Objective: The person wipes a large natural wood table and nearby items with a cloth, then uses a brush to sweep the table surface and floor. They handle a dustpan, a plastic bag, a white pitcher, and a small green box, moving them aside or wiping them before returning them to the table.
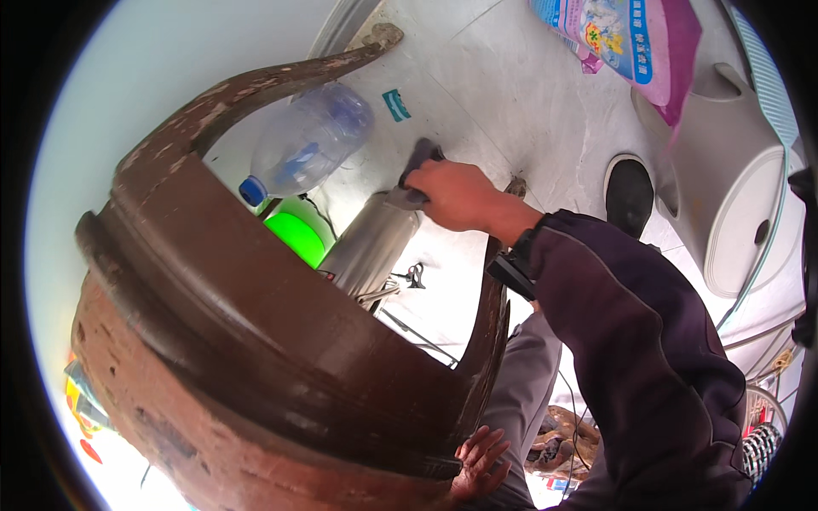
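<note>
A brown wooden furniture piece [255, 319], with a thick rim, a curved apron and curved, worn legs, fills the left and centre. Beyond its apron, near one leg, my right hand [450, 195] pinches a dark grey piece, apparently cloth [422, 156], above the end of a metal cylinder [374, 243]. Whether the piece touches the cylinder is unclear. My left hand [482, 463] is at the lower edge, its fingers spread beside the end of the rim; its palm is partly hidden, and nothing shows in it. The reddish, pitted surface [153, 409] lies along the rim.
A clear plastic bottle [313, 137] with a blue cap lies between the legs, near a bright green round object [297, 236]. Small black-handled scissors [415, 276] lie on the floor. A grey plastic stool [709, 191] and a pink-and-blue printed bag [629, 48] stand right, near a dark shoe [629, 198].
</note>
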`<state>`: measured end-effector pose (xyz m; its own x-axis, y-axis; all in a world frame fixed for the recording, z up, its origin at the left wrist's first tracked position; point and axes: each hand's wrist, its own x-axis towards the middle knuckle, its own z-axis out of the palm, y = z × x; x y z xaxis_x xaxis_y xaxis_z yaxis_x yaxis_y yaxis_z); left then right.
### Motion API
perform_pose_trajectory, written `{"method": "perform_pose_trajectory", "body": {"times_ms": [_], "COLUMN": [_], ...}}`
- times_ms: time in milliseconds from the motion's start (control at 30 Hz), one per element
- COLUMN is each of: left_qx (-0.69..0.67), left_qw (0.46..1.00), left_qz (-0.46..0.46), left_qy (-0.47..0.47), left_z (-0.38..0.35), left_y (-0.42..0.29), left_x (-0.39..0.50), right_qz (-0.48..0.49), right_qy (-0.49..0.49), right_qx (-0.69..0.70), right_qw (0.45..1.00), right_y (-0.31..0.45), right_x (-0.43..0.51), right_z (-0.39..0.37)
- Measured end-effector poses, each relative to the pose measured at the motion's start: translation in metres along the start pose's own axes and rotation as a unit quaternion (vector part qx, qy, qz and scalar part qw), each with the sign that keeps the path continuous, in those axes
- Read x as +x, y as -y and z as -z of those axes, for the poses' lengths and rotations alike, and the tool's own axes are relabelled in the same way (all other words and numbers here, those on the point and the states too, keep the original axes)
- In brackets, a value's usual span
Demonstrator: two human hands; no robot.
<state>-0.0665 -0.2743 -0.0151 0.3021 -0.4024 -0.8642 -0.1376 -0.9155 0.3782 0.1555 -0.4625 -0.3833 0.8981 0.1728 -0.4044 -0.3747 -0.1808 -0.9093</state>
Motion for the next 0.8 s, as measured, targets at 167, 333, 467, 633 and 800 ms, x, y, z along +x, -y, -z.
{"method": "perform_pose_trajectory", "body": {"times_ms": [167, 333, 467, 633, 800], "left_qx": [-0.011, -0.053, -0.071, -0.069, -0.045], "left_qw": [0.997, 0.987, 0.977, 0.979, 0.990], "left_qz": [-0.049, -0.067, -0.098, -0.085, -0.023], "left_qy": [-0.060, -0.137, -0.178, -0.172, -0.134], "left_z": [-0.002, -0.023, -0.035, -0.041, -0.045], "left_y": [0.011, 0.021, 0.025, 0.017, -0.001], "left_x": [-0.005, -0.009, -0.012, -0.019, -0.030], "right_qz": [-0.073, -0.086, -0.135, -0.118, 0.055], "right_qy": [-0.100, -0.135, -0.141, -0.182, -0.235], "right_qx": [0.030, 0.179, 0.265, 0.364, 0.229], "right_qw": [0.992, 0.971, 0.944, 0.906, 0.943], "right_y": [0.010, 0.044, 0.091, 0.168, 0.270], "right_x": [-0.040, -0.085, -0.127, -0.150, -0.107], "right_z": [0.024, 0.056, 0.081, 0.125, 0.168]}}
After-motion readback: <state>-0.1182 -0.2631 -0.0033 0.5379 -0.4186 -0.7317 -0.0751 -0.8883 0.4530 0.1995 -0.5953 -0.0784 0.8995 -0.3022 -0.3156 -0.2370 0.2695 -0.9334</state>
